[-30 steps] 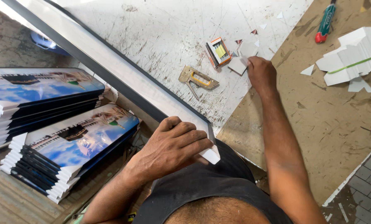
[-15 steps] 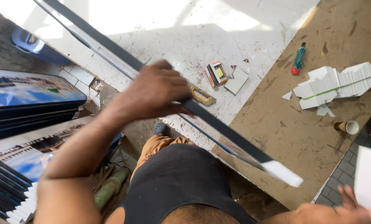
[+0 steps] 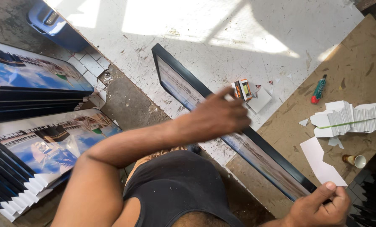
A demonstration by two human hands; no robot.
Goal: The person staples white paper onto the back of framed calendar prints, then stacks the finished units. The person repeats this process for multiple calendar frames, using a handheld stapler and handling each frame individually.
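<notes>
A long black picture frame [image 3: 177,82] stands tilted on its edge across the white work surface [image 3: 221,38], running from the upper middle to the lower right. My left hand [image 3: 219,115] is blurred and grips the frame's top edge near its middle. At the bottom right my right hand [image 3: 318,208] pinches a white card piece [image 3: 322,162] beside the frame's near corner.
Stacks of framed pictures [image 3: 49,143] with white corner guards lie at the left. A blue container [image 3: 55,25] stands at the top left. On the brown board [image 3: 356,63] are a bundle of white card pieces [image 3: 350,120], a green marker [image 3: 318,89] and a small cup [image 3: 355,160]. A small orange box [image 3: 242,89] lies by the frame.
The frame has swung round and now stands on edge. My left hand has slid along its top edge. My right hand has come to the near corner with the white card piece.
</notes>
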